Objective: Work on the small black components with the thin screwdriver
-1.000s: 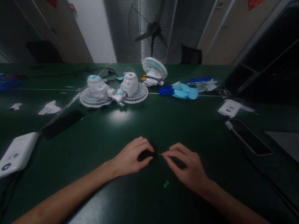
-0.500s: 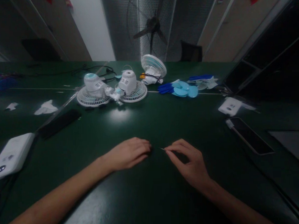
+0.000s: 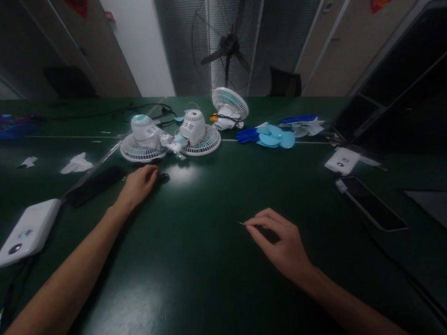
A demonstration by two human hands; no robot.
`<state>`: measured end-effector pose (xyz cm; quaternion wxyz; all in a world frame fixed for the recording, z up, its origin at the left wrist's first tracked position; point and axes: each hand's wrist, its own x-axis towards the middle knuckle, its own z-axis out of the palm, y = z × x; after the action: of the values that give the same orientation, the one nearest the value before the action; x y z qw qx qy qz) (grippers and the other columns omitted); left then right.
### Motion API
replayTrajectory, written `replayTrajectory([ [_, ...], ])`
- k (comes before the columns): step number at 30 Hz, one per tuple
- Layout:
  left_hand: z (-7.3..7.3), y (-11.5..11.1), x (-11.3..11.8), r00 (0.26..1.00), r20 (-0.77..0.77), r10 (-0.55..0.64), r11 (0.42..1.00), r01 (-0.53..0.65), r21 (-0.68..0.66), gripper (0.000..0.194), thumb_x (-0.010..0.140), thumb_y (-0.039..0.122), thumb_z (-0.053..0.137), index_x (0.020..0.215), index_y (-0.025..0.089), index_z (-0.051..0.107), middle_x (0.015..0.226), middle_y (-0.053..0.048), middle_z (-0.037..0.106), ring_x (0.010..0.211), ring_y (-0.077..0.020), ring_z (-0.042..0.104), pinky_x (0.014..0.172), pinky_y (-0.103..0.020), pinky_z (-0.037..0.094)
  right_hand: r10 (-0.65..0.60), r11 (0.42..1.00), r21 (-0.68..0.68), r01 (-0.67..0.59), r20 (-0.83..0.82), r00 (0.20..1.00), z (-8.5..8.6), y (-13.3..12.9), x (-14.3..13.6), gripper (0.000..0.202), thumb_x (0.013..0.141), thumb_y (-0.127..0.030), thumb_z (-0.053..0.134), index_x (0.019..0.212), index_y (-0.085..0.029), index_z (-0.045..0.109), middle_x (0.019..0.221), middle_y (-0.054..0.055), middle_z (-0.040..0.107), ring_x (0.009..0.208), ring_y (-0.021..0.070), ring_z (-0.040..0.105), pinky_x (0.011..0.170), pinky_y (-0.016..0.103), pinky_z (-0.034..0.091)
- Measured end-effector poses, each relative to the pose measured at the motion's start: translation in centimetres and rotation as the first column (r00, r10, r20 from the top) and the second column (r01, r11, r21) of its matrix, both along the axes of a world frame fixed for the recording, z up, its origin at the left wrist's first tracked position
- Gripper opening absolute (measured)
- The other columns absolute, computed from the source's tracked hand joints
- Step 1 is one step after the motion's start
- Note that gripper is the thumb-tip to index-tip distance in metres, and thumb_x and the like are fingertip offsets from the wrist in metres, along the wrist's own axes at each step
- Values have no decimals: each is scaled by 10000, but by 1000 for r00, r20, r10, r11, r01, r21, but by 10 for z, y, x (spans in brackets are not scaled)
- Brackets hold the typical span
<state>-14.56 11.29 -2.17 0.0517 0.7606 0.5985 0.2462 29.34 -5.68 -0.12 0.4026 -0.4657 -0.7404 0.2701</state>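
Observation:
My left hand is over the table in front of the small fans, its fingers curled. A small black object shows right at its fingertips; its kind is too dark to make out. My right hand rests near the middle of the table, thumb and forefinger pinched on a thin, needle-like metal piece that points left. Two white fans lie face down beyond my left hand. Another white fan, with a cord wound about its base, leans behind them.
Light blue fan blades and blue gloves lie at the back right. A phone and a white device are on the right. Another white device and a black flat object lie left. A blue tray is far left.
My left hand has moved away from my right hand, forward and left toward the fans. The small black object now shows at its fingertips. My right hand keeps its pinch in nearly the same place.

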Motion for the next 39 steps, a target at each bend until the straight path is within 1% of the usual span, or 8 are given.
replayTrajectory([
  [7,-9,7,-16,993,108,54,995,-63,75,368,929,366,586,1227,180,695,1183,-117,756,1039,-280,727,924,-362,562,5,1000,8,-5,0,1000,-3,0,1,118,1009,-196,651,1069,-234,745,1014,47,676,877,197,682,726,336,591],
  [12,-10,11,-26,989,22,146,987,-147,65,361,927,460,604,1070,173,769,1142,-139,741,990,-309,706,921,-407,551,4,1000,18,-4,2,1000,-2,-1,1,131,1000,-179,652,1071,-233,748,1012,45,680,885,199,682,733,335,588],
  [15,-8,11,-27,988,-21,153,987,-152,43,366,935,482,582,991,186,791,1094,-138,743,966,-314,703,882,-400,549,11,1000,15,-11,-4,1000,-2,-1,1,132,1001,-180,652,1070,-235,750,1014,46,681,887,201,681,736,339,591],
  [18,-3,7,-19,988,6,155,988,-155,18,393,936,514,586,1035,191,787,1079,-134,760,974,-313,705,873,-387,545,16,1000,-3,-16,-8,1000,-1,-1,1,127,1006,-186,650,1073,-236,746,1030,49,679,895,202,681,739,343,597],
  [21,4,-2,-4,980,110,164,986,-165,-2,445,929,558,612,1118,190,775,1096,-117,781,950,-293,718,854,-361,548,16,1000,-14,-16,-3,1000,-1,-1,1,130,1008,-185,650,1079,-238,745,1037,49,677,898,201,681,738,340,599],
  [26,8,-12,20,987,131,95,995,-88,-53,436,903,576,663,1121,218,786,1100,-80,796,838,-253,730,751,-314,545,18,1000,-11,-18,0,1000,-1,-1,0,128,1014,-185,640,1072,-235,743,1018,51,679,893,203,678,739,344,596],
  [35,7,-15,26,978,161,135,990,-129,-50,435,894,584,661,1082,214,793,1013,-70,809,872,-279,745,751,-318,543,19,1000,-9,-19,-2,1000,0,-1,0,128,1010,-177,644,1072,-234,740,1024,54,676,884,203,678,720,344,598],
  [39,7,-12,27,947,269,178,981,-150,-121,431,854,579,698,1025,194,791,998,-77,811,891,-278,746,751,-308,534,23,1000,-15,-23,-3,1000,-1,0,0,131,1008,-173,645,1075,-230,741,1029,55,677,896,205,681,733,347,599],
])
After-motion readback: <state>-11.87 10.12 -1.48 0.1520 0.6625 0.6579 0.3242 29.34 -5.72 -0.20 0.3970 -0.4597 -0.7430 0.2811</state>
